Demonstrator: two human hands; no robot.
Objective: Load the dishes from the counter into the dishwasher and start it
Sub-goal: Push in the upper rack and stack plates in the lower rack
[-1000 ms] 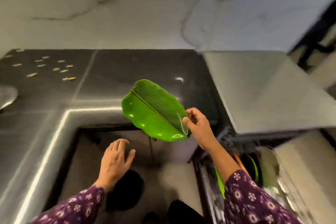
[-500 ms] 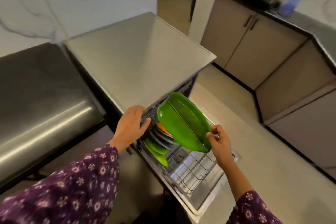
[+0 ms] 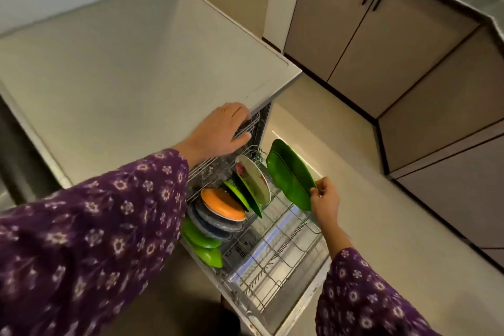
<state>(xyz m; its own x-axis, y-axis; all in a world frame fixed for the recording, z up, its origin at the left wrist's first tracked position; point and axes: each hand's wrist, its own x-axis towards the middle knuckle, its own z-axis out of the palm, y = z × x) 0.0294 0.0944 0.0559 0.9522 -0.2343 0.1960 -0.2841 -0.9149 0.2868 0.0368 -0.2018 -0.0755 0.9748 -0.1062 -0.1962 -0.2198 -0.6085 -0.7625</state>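
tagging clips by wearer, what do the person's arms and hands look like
The left sleeve and right sleeve are both purple with small pale flowers. The left hand has a thin ring on one finger; the right hand shows none.

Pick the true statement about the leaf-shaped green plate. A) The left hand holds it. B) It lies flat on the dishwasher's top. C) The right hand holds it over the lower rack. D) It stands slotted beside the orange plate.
C: the right hand pinches the leaf-shaped green plate by its edge above the pulled-out lower rack; the left hand holds no plate.
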